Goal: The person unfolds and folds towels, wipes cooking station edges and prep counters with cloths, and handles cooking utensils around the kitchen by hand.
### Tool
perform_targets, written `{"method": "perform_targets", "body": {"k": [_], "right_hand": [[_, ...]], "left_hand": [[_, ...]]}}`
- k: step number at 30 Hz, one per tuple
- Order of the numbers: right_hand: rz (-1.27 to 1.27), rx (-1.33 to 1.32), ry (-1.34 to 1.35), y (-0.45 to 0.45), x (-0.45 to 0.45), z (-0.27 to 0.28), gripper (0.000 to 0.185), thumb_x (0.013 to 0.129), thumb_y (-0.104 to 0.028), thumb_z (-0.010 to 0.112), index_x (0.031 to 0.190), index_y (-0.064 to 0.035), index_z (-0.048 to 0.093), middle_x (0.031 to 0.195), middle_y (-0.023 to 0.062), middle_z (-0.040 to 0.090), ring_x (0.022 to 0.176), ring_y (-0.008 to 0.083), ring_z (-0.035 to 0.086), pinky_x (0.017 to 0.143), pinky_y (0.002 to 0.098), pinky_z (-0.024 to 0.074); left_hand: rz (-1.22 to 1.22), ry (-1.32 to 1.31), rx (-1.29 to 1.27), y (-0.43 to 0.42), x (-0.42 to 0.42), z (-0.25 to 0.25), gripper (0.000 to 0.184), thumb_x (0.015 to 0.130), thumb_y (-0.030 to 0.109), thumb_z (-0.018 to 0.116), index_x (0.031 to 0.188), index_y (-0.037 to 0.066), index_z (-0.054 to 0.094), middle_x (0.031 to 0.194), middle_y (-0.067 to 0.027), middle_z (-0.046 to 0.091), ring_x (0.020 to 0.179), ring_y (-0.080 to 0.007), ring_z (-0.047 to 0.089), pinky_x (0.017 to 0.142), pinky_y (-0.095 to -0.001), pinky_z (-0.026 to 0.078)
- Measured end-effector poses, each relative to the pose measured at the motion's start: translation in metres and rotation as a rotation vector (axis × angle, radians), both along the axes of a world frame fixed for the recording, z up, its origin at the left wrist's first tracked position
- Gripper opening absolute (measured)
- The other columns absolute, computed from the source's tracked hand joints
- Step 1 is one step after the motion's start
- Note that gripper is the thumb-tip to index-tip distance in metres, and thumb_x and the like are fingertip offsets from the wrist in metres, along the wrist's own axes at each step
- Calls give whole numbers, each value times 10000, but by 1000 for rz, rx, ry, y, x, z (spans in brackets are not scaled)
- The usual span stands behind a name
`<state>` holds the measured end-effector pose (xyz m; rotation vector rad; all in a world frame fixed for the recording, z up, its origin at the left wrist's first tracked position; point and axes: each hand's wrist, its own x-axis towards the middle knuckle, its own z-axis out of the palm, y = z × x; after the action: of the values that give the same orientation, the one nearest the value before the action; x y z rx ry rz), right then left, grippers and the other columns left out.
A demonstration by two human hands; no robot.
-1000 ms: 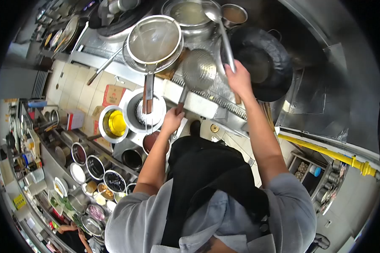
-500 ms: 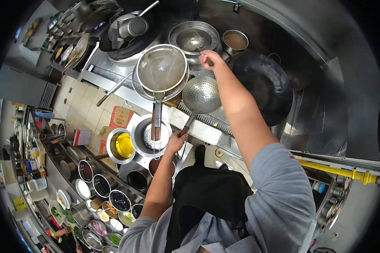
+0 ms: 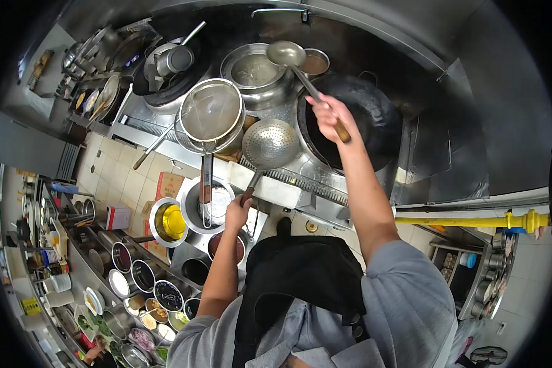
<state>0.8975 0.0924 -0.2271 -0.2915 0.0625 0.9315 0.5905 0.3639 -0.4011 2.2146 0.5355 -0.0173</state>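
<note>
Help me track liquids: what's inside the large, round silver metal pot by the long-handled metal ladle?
The pot holds pale, cloudy liquid, which hides its bottom; the ladle covers part of the right rim.

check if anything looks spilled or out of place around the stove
No spill or damage stands out. Slightly odd: the mesh strainer has its handle jutting past the stove and over a metal pot, where it might get knocked.
</note>
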Motion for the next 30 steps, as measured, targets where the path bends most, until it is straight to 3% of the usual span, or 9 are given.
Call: {"method": "perform_targets", "body": {"k": [9,15,17,18,21,25,28,29,30], "right_hand": [[-72,-768,-69,-179,-95,-26,158,993,-177,592,961,-22,592,567,-41,442,403,61,397,373,233,390],[-94,-1803,-923,-209,-120,-66,238,932,-221,607,864,7,593,630,148,626,515,288,644,466,421,524],[-420,-2002,-1317,-185,-145,-57,279,877,-209,602,974,51,586,761,289,666,747,462,685,671,538,545],[-315,-1964,-1177,-163,-161,-31,362,848,-211,591,1115,34,598,858,353,644,909,527,634,811,571,501],[-314,-1903,-1340,-117,-182,-43,568,867,-184,539,1380,44,452,942,342,665,882,504,657,810,563,526],[-246,-1852,-1482,-40,-188,-85,555,868,-195,563,1363,44,491,1003,331,672,924,494,656,852,547,520],[-76,-1807,-1636,8,-168,-150,234,822,-158,664,933,48,664,855,247,710,795,439,694,709,514,554],[-198,-1736,-1586,30,-119,-260,180,809,-102,683,901,39,618,772,242,695,742,410,706,670,510,563],[-184,-1642,-1679,36,-131,-235,162,784,-113,676,694,22,677,722,189,702,651,363,685,606,490,545]], "left_hand": [[160,-18,307,-32,-18,31,536,870,345,708,1261,-6,603,1138,-266,631,1034,-451,624,896,-493,510],[295,-303,406,-100,-92,35,398,896,253,681,1210,23,599,1215,-211,581,1120,-407,562,958,-494,440],[287,-316,292,-127,-134,21,322,909,236,672,1150,27,623,1092,-211,621,1033,-401,601,907,-454,474],[332,-192,205,-139,-158,8,315,912,263,669,1120,27,646,1067,-208,642,1006,-399,621,889,-449,491],[386,126,26,-164,-245,-42,346,911,335,665,1070,29,688,1044,-199,682,972,-384,658,865,-443,518],[525,508,-184,-190,-368,-96,443,886,457,658,1024,42,731,1037,-194,723,977,-354,687,882,-433,534],[777,581,-273,-229,-472,-153,506,889,499,635,1007,15,725,870,-178,729,745,-319,698,720,-421,566],[886,657,-445,-243,-497,-152,525,893,505,623,991,0,722,805,-174,722,654,-300,690,652,-419,570],[972,648,-500,-262,-522,-147,528,895,505,614,949,-10,721,761,-166,712,602,-282,672,606,-414,562]]}}
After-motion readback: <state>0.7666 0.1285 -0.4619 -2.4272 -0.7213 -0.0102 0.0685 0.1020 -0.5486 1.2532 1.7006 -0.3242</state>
